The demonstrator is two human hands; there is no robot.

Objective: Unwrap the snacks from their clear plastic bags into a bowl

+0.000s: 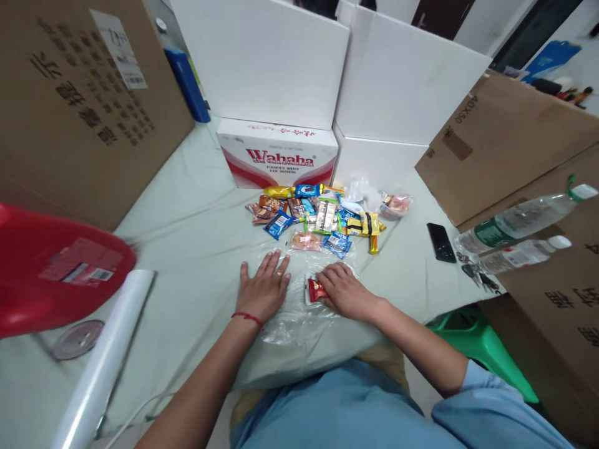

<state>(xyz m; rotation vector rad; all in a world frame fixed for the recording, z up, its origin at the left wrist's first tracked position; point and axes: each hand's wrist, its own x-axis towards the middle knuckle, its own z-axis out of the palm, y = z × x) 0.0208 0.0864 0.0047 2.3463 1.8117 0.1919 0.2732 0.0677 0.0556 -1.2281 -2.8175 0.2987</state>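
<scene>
The left hand (262, 288) lies palm down with its fingers stretched and slightly parted, a ring on one finger and a red cord at the wrist; it grips nothing, and its fingers and palm rest at the left edge of a crumpled clear plastic bag (292, 324) spread on the desk (182, 249). The right hand (347, 290) is bent over a small red packet (315, 290), its fingers close together and covering the packet's right part; the thumb is hidden, so I cannot tell whether the packet is pinched or merely pressed down. The two hands are apart, with the packet between them, on the clear bag and nearer the right hand; a pale edge shows at the packet's left side.

Just beyond the fingertips lies a heap of wrapped snacks (326, 215), in blue, yellow, brown and pink wrappers; behind it stands a Wahaha carton (279, 156); well to the right, a black phone (440, 242) lies near a set of keys (478, 274) and two plastic bottles (519, 223).
</scene>
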